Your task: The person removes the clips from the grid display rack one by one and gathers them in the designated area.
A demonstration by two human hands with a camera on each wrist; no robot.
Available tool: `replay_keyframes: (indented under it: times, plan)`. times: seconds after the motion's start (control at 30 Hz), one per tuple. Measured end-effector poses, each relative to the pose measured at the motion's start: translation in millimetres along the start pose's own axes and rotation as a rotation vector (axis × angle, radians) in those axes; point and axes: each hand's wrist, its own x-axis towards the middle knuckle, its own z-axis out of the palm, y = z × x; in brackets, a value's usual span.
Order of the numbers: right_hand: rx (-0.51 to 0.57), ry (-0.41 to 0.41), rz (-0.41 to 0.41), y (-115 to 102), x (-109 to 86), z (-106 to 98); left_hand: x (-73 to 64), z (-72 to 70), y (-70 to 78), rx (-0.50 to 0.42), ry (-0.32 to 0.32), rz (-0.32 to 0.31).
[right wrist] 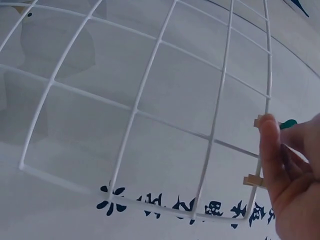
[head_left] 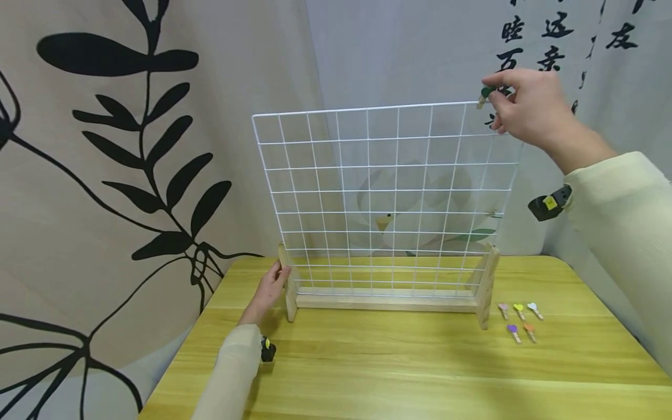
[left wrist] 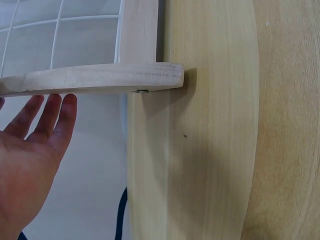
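A white wire grid (head_left: 367, 109) stands upright in a wooden base (head_left: 385, 301) on the table. At the grid's top edge, near the right corner, my right hand (head_left: 535, 108) pinches a small wooden clothespin (head_left: 480, 100) with a green decoration. Another wooden clothespin (right wrist: 254, 180) sits on the same wire closer to the corner, partly covered by the hand in the right wrist view. My left hand (head_left: 266, 293) touches the outer face of the base's left leg (left wrist: 100, 77); its fingertips rest there, slightly bent, without wrapping round in the left wrist view.
Several small heart-topped clothespins lie right of the base: pink (head_left: 503, 308), yellow (head_left: 519, 309), white (head_left: 534, 309), purple (head_left: 513, 331) and orange (head_left: 529, 331). A printed curtain (head_left: 236, 87) hangs behind the yellow wooden table (head_left: 378, 361).
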Motion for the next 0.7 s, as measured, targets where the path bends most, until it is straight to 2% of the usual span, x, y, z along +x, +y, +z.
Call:
replay_keyframes:
  times: [0.2, 0.7]
  plan:
    - [0.03, 0.031, -0.02, 1.9, 0.5, 5.4, -0.7, 1.9, 1.0, -0.001, 0.002, -0.009]
    - [0.062, 0.081, -0.026, 2.0, 1.2, 2.6, 0.6, 2.4, 2.4, 0.007, 0.019, -0.004]
